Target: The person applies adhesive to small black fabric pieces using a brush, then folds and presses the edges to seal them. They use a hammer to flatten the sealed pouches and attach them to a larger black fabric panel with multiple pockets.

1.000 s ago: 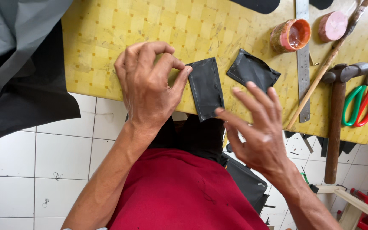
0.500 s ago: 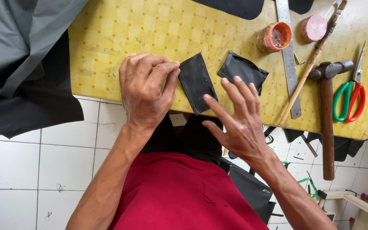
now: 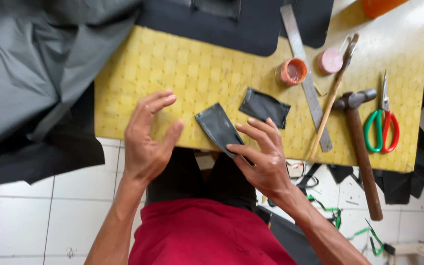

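Note:
A flat black leather piece [image 3: 216, 126] lies on the yellow woven-pattern table [image 3: 197, 73], its near end sticking out over the front edge. My right hand [image 3: 266, 159] holds that near end, thumb on top and fingers spread above it. My left hand [image 3: 148, 140] hovers open just left of the piece, fingers apart, touching nothing. A second black leather piece [image 3: 264, 107] lies just beyond my right fingers.
On the right lie a small orange pot [image 3: 292, 71], a pink lid [image 3: 330, 60], a steel ruler [image 3: 304, 73], a wooden stick [image 3: 331, 98], a hammer [image 3: 360, 142] and green-and-red scissors [image 3: 382, 125]. Grey fabric [image 3: 40, 64] drapes on the left. A black sheet [image 3: 222, 27] covers the far side.
My left hand has lifted off the leather piece and moved left, opening. My right hand has come in and taken the piece's near end. The view has shifted.

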